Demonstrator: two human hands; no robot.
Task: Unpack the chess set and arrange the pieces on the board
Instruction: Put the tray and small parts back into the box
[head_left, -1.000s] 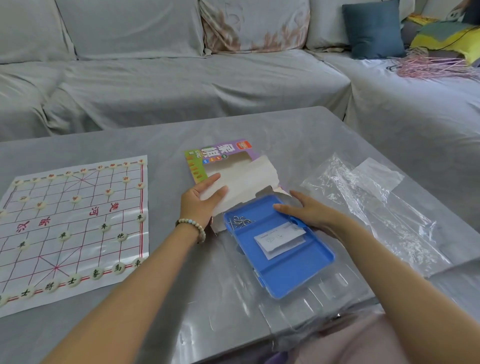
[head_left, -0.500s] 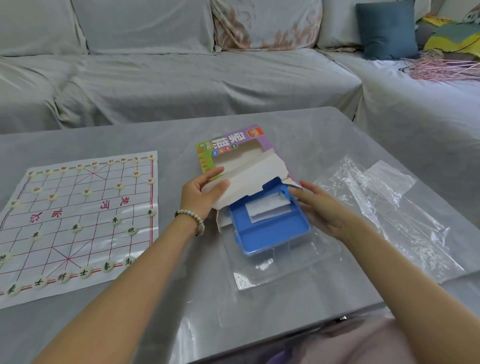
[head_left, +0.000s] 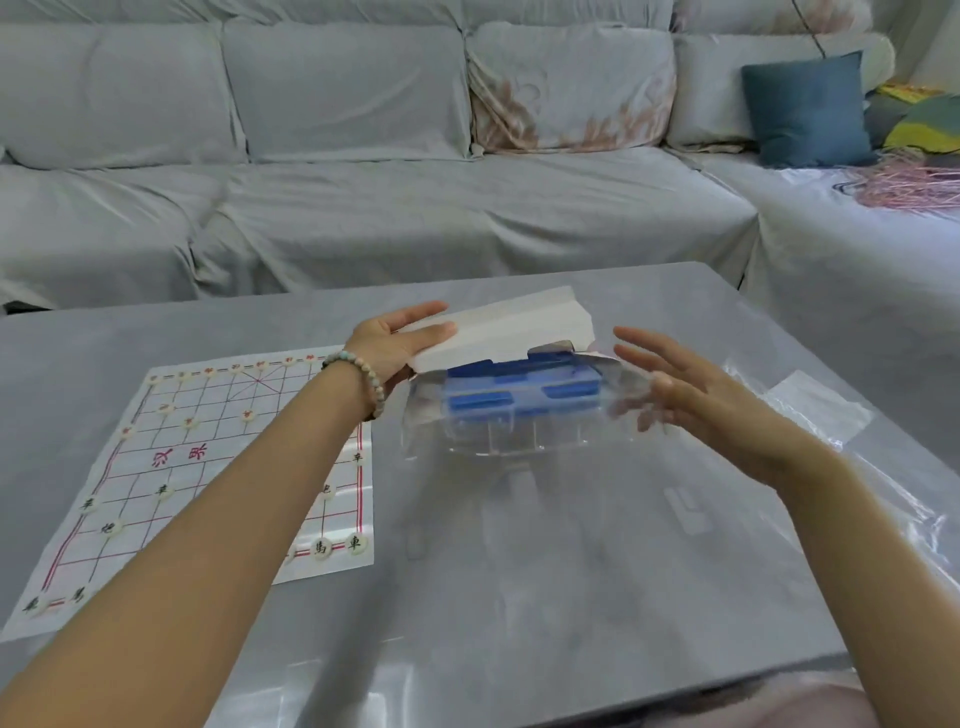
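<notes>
Chess box, chessboard left, plastic wrap right

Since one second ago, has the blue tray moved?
Yes. The blue tray has slid away from the person into the white box, from beside the chess board's near half to its far edge.

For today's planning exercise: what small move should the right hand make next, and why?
Probably push the tray deeper into the box: the left hand grips the box, the tray juts out, and the right hand is open beside it.
</notes>
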